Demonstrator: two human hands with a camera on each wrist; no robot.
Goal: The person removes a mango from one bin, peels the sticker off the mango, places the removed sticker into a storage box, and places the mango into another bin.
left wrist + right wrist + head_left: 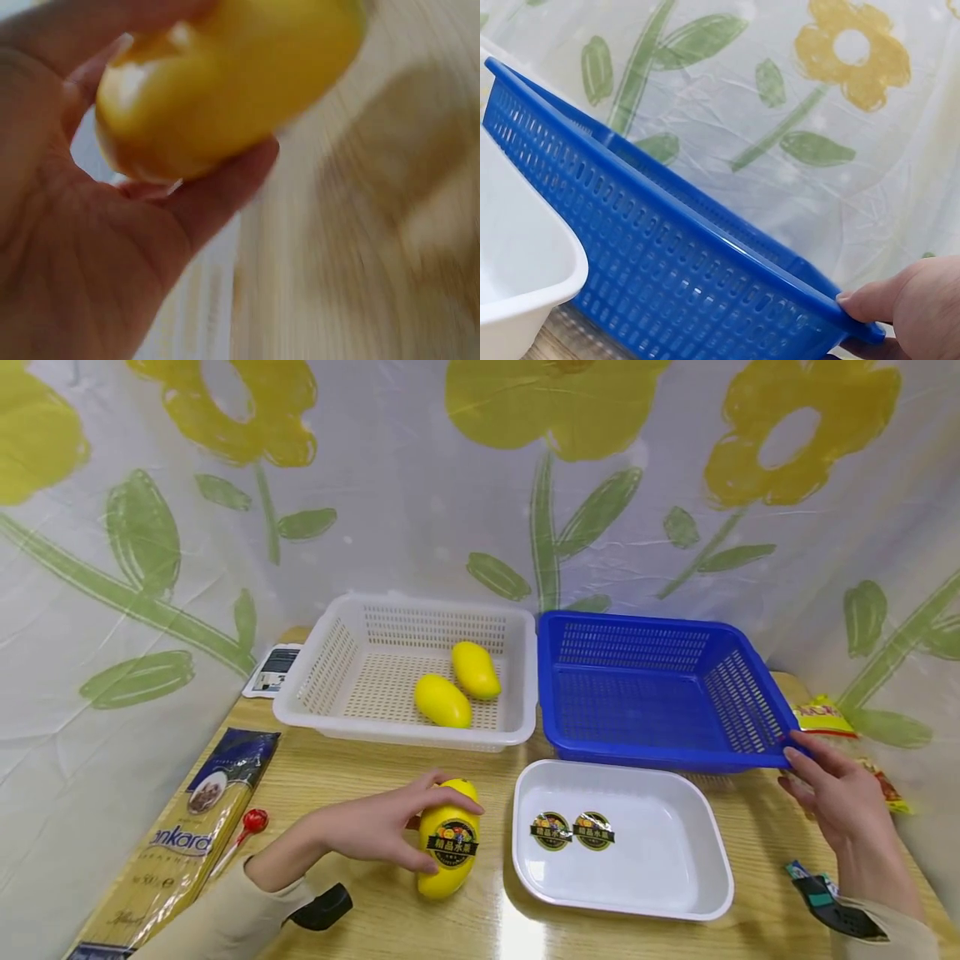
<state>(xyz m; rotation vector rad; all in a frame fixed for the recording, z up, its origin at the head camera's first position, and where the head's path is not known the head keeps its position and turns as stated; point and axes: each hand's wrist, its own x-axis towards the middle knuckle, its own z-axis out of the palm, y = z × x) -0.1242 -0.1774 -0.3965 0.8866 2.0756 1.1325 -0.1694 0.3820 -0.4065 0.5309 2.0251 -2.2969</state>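
Labelled mango [448,839] gripped by left hand [378,827]; blue basket [660,693] corner pinched by right hand [840,797].
Left of the white tray [705,893], the mango could be dropped from curled fingers [225,187]; the tilted basket might slip.

Both hands are bare; no gloves, rings or watches are visible. Left hand [375,831]: forearm covered by a long beige sleeve [217,918] ending at the wrist. A black device [322,907] is mounted at the left wrist. Right hand [843,806]: matching beige sleeve [896,935]. A black wrist unit [843,917] carries a teal marking [813,893].
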